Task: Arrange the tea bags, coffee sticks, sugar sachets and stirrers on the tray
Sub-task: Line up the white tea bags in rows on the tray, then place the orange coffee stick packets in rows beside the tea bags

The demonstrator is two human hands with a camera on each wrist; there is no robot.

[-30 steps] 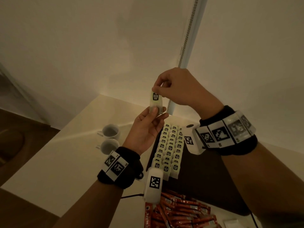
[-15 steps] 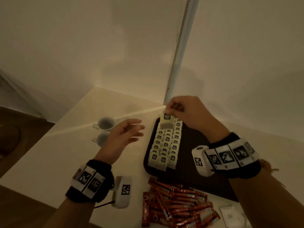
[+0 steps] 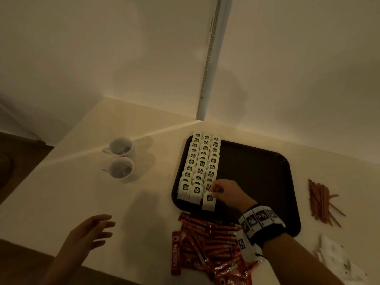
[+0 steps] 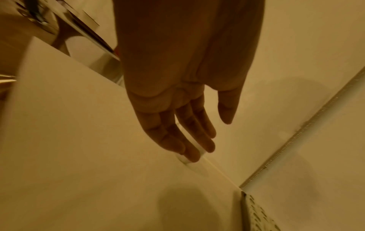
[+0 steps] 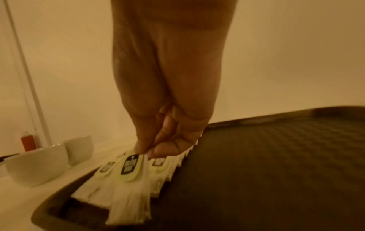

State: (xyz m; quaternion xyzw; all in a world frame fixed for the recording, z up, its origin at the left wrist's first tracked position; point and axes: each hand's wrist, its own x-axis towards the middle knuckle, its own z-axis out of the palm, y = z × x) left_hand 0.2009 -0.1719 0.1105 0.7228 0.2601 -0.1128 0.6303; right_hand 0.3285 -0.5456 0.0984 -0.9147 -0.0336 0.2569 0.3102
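While its thumb and fingers pinch the top of a white paper tea bag with a black label (image 3: 209,200), the right hand (image 3: 225,192) sits just right of centre in the head view, low over the dark rectangular plastic tray (image 3: 257,177). That tea bag hangs just below and left of the hand, at the near end of the right-hand column, its lower edge reaching the tray's near rim. In the right wrist view the right hand (image 5: 168,125) comes down from the top of the frame and the tea bag (image 5: 129,187) slopes toward the lower left, lying partly over its neighbours. Three columns of matching white tea bags (image 3: 202,161) fill the left part of the tray, overlapping one another.

Lower left in the head view, the left hand (image 3: 90,233) holds nothing, its fingers spread and relaxed above the cream table (image 3: 72,192). Red coffee sticks (image 3: 207,241) lie heaped on the table just below the tray. Thin brown stirrers (image 3: 320,202) lie scattered at the right, with white sachets (image 3: 337,256) blurred below them. Two white ceramic cups (image 3: 121,159) stand left of the tray.
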